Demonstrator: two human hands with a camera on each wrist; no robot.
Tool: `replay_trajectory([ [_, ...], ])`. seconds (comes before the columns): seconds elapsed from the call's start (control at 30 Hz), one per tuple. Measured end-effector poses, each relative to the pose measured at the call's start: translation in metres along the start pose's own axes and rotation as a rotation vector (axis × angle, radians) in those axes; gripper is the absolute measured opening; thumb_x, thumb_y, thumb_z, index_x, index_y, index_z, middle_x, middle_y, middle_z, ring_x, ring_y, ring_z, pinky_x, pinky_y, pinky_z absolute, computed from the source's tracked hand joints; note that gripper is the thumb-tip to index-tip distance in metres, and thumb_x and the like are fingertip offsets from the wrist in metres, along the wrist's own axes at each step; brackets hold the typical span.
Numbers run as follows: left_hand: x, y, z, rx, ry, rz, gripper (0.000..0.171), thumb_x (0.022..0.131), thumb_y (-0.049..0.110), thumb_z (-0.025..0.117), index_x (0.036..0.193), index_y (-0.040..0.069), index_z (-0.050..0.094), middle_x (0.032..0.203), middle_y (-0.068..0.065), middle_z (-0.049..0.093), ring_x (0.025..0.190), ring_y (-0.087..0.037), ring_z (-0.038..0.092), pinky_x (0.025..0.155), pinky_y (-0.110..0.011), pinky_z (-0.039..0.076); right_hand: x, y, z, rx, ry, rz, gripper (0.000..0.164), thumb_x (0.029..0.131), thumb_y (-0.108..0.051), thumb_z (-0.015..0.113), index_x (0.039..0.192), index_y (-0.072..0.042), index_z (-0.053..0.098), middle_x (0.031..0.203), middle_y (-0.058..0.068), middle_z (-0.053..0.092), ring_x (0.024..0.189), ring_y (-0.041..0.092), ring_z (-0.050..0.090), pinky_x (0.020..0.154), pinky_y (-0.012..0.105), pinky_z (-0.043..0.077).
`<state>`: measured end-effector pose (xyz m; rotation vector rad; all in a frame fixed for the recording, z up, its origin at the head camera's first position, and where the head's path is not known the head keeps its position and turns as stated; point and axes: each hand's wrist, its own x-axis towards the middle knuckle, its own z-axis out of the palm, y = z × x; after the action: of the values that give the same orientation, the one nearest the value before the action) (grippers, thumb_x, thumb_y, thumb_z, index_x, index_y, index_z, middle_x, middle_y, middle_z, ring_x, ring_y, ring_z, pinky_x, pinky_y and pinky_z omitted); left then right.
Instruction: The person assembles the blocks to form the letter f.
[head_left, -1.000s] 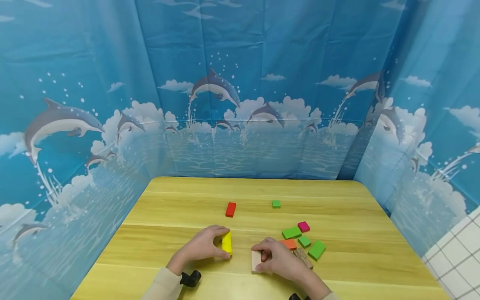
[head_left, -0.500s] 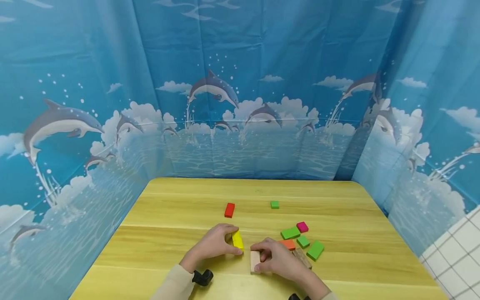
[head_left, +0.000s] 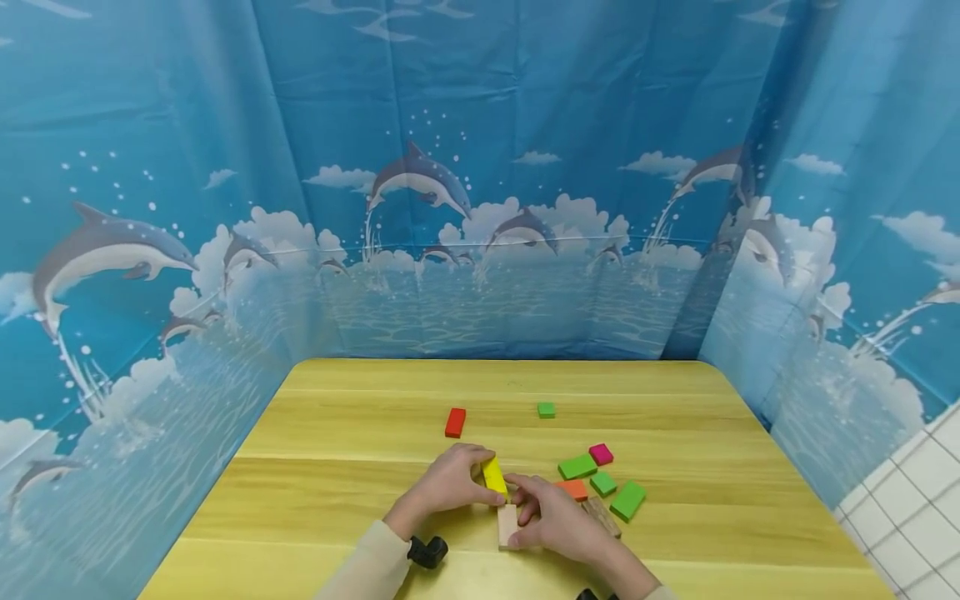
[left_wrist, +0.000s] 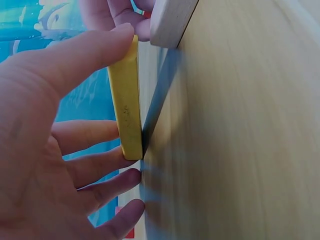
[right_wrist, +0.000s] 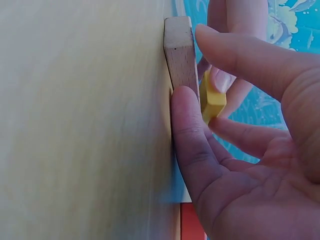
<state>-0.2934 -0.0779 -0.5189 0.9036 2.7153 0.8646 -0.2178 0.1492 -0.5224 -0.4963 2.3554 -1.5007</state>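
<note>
My left hand (head_left: 450,485) pinches a yellow block (head_left: 494,476) by its ends, thumb at the near end and fingertips at the far one. In the left wrist view that yellow block (left_wrist: 126,102) stands close over the table surface. Just right of it, my right hand (head_left: 561,518) holds a plain wooden block (head_left: 507,527), thumb by the near end and fingers curled along the side. The far end of the wooden block lies close to the left thumb. In the right wrist view, one fingertip (right_wrist: 184,100) overlaps the wooden block (right_wrist: 181,55).
Right of the hands lie an orange block (head_left: 573,490), a brown block (head_left: 602,516), a magenta block (head_left: 601,454) and several green ones, including one green block (head_left: 627,502). Farther back are a red block (head_left: 455,422) and a small green block (head_left: 546,410). A dolphin-print curtain (head_left: 480,308) encloses the table (head_left: 315,475).
My left hand has carried the yellow block rightward, up to the far end of the wooden block, and the yellow block has turned a little. The right hand stays nearly in place, its index finger straighter.
</note>
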Motion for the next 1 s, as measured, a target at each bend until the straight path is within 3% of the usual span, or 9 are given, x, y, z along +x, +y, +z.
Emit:
replay_trajectory([
  [0.17,0.0023,0.0019,0.0037,0.036,0.001,-0.003,0.086,0.077,0.061,0.080,0.145,0.013,0.057,0.146,-0.004,0.053,0.135,-0.026,0.046,0.109,-0.050,0.039,-0.0014,0.0002,0.0008,0.007,-0.001,-0.021,0.091,0.078,-0.019,0.089,0.154,-0.008,0.040,0.115,0.009,0.057,0.095,0.028,0.060,0.072,0.028,0.053],
  [0.57,0.0095,0.0065,0.0027,0.091,0.009,0.059,0.080,0.080,0.053,0.082,0.144,0.012,0.057,0.147,-0.004,0.052,0.136,-0.027,0.045,0.109,-0.049,0.040,-0.0005,-0.0046,0.0005,-0.050,0.028,-0.043,0.096,0.075,-0.016,0.091,0.154,-0.001,0.039,0.110,0.008,0.056,0.091,0.025,0.058,0.068,0.026,0.051],
  [0.83,0.0060,0.0064,0.0052,0.113,0.006,0.102,0.064,0.093,0.043,0.073,0.146,0.012,0.055,0.148,-0.004,0.051,0.138,-0.025,0.043,0.111,-0.051,0.037,-0.0010,-0.0044,0.0021,-0.050,0.036,-0.027,0.095,0.075,-0.015,0.091,0.152,0.002,0.039,0.108,0.009,0.055,0.090,0.023,0.058,0.067,0.025,0.050],
  [1.0,0.0054,0.0055,0.0088,0.117,-0.005,0.115,0.064,0.094,0.044,0.070,0.148,0.012,0.053,0.150,-0.005,0.049,0.139,-0.026,0.041,0.110,-0.055,0.036,-0.0017,-0.0025,0.0037,-0.052,0.041,-0.009,0.095,0.075,-0.015,0.091,0.152,0.002,0.040,0.107,0.009,0.056,0.089,0.022,0.057,0.066,0.025,0.049],
])
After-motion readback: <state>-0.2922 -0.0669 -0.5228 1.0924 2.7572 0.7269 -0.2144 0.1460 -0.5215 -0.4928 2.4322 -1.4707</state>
